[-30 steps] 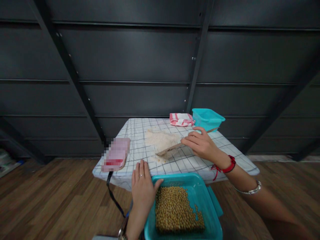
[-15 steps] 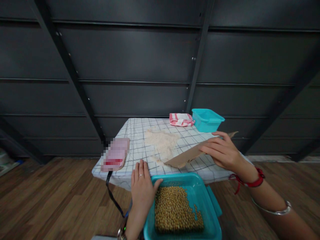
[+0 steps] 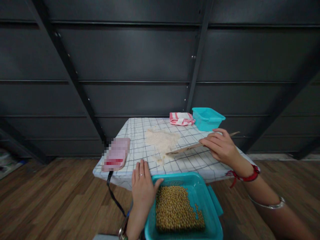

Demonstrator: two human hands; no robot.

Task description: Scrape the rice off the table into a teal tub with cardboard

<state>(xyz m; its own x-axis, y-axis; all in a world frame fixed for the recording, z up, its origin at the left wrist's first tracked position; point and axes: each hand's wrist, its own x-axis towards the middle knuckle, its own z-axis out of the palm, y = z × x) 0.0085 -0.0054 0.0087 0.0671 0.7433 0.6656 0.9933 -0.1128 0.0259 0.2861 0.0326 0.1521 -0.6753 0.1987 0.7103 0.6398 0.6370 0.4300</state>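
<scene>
A strip of cardboard (image 3: 185, 149) is pinched in my right hand (image 3: 221, 146) and now appears nearly edge-on. Its left end lies close to a spread of pale grains or crumbs (image 3: 162, 139), too fine to name, on the checked tablecloth (image 3: 136, 130). My left hand (image 3: 143, 186) rests flat at the table's front edge, fingers stretched forward, its thumb over the rim of a teal plastic tub (image 3: 212, 213). Inside that tub is a layer of round tan beans (image 3: 175, 210), perhaps soybeans.
At the back right stand a smaller turquoise tub (image 3: 207, 120) and a folded red-and-white striped cloth (image 3: 182, 119). A pink phone-like object (image 3: 117, 153), partly blurred, lies at the left edge with a black strap (image 3: 115, 196). Dark wall panels (image 3: 137, 53) rise behind the table.
The cardboard has tilted from showing its broad face to nearly edge-on and lifted slightly away from the table's front. My left hand stays in place.
</scene>
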